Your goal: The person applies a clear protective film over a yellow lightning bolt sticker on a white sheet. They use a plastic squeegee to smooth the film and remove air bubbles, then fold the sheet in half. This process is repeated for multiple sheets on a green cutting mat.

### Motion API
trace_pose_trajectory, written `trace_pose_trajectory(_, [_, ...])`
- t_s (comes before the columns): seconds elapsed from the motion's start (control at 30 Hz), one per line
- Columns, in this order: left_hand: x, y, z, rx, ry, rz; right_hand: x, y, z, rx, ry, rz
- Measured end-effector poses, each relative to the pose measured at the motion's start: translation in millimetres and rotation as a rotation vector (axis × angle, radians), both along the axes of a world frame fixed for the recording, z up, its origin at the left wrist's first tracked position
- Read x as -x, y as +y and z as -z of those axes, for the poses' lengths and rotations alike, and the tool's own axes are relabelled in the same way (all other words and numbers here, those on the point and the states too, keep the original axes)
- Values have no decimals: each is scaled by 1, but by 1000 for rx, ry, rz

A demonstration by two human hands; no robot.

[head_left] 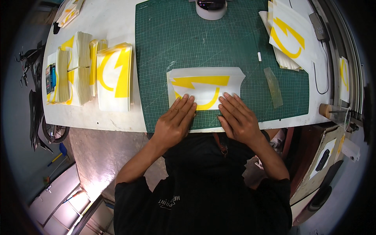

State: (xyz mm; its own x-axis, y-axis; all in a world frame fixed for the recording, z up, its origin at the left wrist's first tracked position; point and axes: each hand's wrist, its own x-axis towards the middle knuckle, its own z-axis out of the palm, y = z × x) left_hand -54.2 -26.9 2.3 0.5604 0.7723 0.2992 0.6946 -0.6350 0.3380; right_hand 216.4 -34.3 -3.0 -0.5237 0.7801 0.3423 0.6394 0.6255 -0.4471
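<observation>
A white sheet with a yellow printed design (199, 88) lies crosswise on the green cutting mat (219, 47), close to the table's front edge. Its far margin is a translucent whitish strip. My left hand (177, 117) rests flat on the sheet's near left corner, fingers stretched out and pointing away from me. On the near right part lies my right hand (239, 117), its fingers also extended and its thumb apart. Neither hand grips anything. The sheet's near corners are partly hidden under my fingers.
Stacks of folded yellow-and-white sheets (115, 78) stand at the left. More printed sheets (288, 35) are piled at the far right. A translucent strip (273, 87) and a small white piece (259, 56) lie on the mat. A round white device (211, 13) stands at the back.
</observation>
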Motion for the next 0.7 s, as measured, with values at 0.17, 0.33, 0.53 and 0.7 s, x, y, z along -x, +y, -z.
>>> trace_pose_trajectory(0.17, [1, 1, 0, 9, -13, 7, 0, -1, 2, -5, -11, 5])
trace_pose_trajectory(0.33, [1, 2, -3, -10, 10, 24, 0, -1, 2, -5, -12, 10])
trace_pose_trajectory(0.53, [-3, -13, -7, 62, 129, 11, 2, -1, 2, -27, -33, 13])
trace_pose_trajectory(0.7, [-3, -20, -2, 63, 114, -22, 3, -2, 0, -36, -38, 25])
